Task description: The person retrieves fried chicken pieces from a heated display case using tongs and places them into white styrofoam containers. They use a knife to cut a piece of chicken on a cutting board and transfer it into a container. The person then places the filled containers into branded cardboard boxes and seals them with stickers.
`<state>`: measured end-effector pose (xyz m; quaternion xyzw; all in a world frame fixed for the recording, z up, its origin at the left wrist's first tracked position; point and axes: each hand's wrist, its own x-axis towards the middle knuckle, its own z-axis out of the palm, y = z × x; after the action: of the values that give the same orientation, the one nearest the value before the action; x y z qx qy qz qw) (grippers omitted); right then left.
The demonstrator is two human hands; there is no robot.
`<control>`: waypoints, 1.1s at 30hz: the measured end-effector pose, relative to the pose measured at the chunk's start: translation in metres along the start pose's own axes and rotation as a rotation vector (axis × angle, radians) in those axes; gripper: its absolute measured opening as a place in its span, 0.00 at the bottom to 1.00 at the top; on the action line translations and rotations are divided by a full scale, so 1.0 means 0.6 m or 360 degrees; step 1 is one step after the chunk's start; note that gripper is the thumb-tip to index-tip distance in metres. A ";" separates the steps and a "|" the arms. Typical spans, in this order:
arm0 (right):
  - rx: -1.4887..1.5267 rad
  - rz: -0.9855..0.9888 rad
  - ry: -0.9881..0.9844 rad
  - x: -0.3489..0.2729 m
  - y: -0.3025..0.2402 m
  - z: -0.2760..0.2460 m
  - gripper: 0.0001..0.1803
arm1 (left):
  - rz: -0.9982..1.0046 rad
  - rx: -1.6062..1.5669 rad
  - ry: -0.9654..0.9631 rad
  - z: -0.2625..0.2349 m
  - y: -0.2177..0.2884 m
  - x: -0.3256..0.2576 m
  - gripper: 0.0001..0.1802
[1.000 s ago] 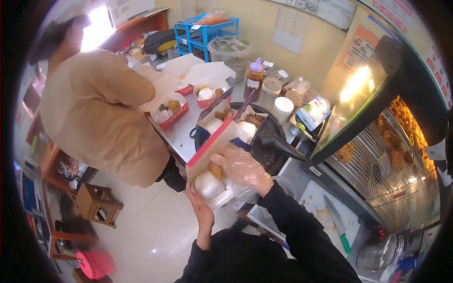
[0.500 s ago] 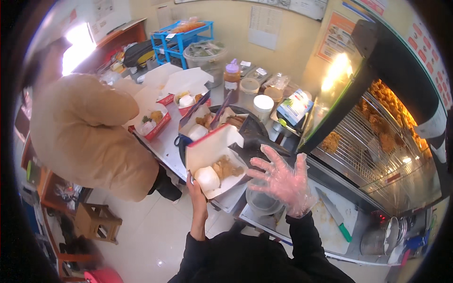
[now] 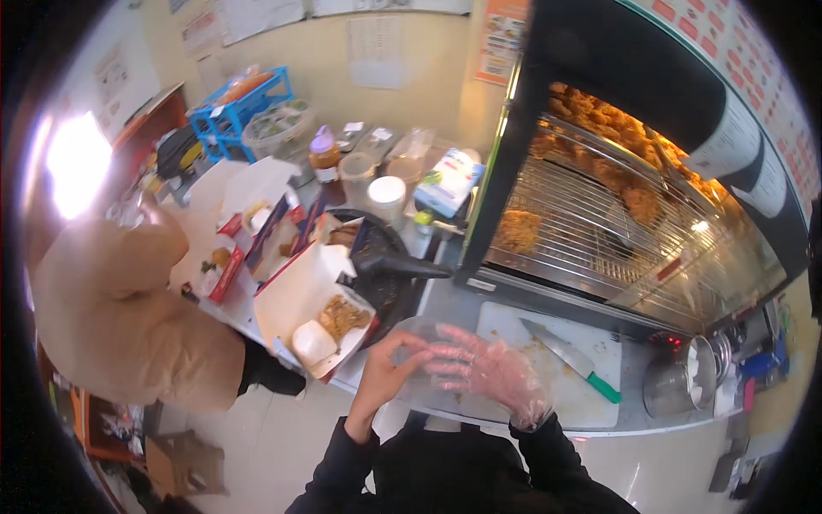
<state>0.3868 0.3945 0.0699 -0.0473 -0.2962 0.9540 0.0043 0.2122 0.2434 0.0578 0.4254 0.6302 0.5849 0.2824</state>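
We see the left hand (image 3: 383, 377) with fingers curled at the tips of the glove (image 3: 524, 396); if they pinch it, we cannot tell. The right hand (image 3: 490, 370), gloved perhaps for touching food cleanly, is stretched and holds nothing. Just left lies the opened box (image 3: 285, 293) with rice (image 3: 313, 343) and chicken (image 3: 344, 317).

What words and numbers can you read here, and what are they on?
None I can read clearly.
White wall sheet: print too small.
Orange poster: too small.
Blue-and-white carton: blurred.
Purple-capped bottle: too small.
Curled white paper: blurred.
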 end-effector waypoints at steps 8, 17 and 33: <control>-0.0446 -0.0377 0.0744 -0.150 0.045 -0.056 0.40 | 0.0194 0.0023 0.0190 0.181 -0.054 0.058 0.01; -0.2523 -0.1065 0.1284 -0.283 0.142 -0.095 0.29 | 0.0554 0.0652 0.0391 0.377 -0.101 0.060 0.06; -0.2987 -0.1437 0.2161 -0.370 -0.218 -0.161 0.15 | 0.0441 0.1168 0.0379 0.268 -0.140 0.117 0.19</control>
<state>0.6140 0.5487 0.0844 -0.4097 -0.7912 0.0695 0.4487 0.2985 0.3882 -0.0395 0.5081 0.7620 0.3990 -0.0443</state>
